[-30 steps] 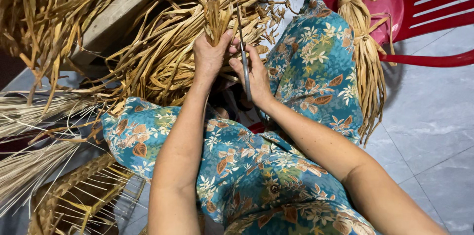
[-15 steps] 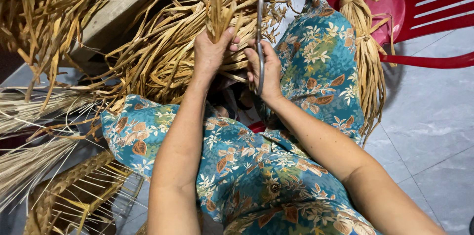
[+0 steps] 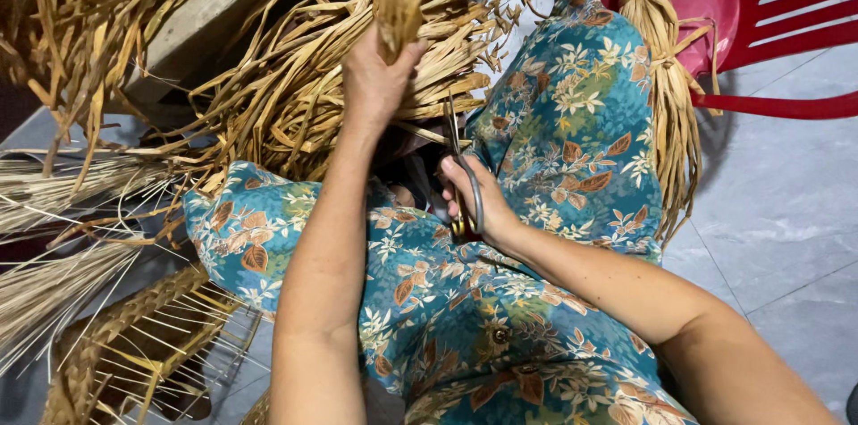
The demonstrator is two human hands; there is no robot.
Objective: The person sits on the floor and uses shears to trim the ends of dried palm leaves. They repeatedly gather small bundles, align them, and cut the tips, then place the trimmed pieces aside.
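My left hand point(image 3: 377, 78) is raised and shut around a small bunch of dried straw strips point(image 3: 398, 5), whose cut ends stick up above the fist. My right hand point(image 3: 478, 197) rests low between my knees and grips a pair of scissors point(image 3: 460, 157), blades pointing up toward the straw. My lap is covered by blue floral cloth point(image 3: 572, 130). Behind my left hand lies a big heap of dried leaf strips point(image 3: 295, 76).
A tied bundle of straw point(image 3: 666, 76) hangs over my right knee in front of a red plastic chair point(image 3: 760, 23). A half-woven basket point(image 3: 134, 345) lies at lower left, pale thin reeds point(image 3: 45, 282) at left. Grey tiled floor point(image 3: 786, 237) at right.
My right hand with the scissors has dropped from beside the straw bunch down between my knees. My left hand has stayed up, holding the bunch.
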